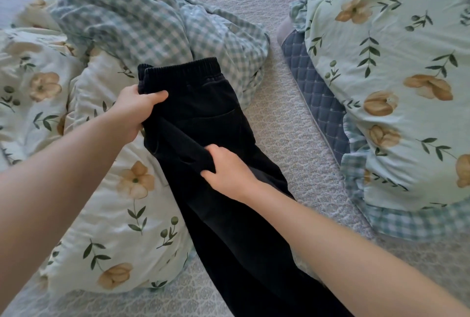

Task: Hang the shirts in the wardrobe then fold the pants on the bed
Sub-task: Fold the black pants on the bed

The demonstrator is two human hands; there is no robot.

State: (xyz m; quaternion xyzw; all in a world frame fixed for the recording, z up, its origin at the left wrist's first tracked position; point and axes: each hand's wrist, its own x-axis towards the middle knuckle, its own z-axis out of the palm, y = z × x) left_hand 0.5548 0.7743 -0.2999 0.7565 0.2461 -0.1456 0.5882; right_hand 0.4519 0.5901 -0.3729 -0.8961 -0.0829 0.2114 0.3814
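Observation:
Black pants (203, 103) with an elastic waistband lie lengthwise on the bed, waistband at the far end, legs running toward me. My left hand (134, 113) grips the left edge of the pants just below the waistband, fingers curled over the fabric. My right hand (226, 171) pinches a fold of the black cloth around the crotch area, thumb on top. Part of the pants rests over the floral duvet, part on the grey bedspread. No shirts are in view.
A rumpled floral duvet (127, 215) with a blue checked underside (142, 16) fills the left. A floral pillow (394, 87) with a checked frill and a blue quilted cushion (315, 92) lie at the right. Grey textured bedspread (282, 123) shows between them.

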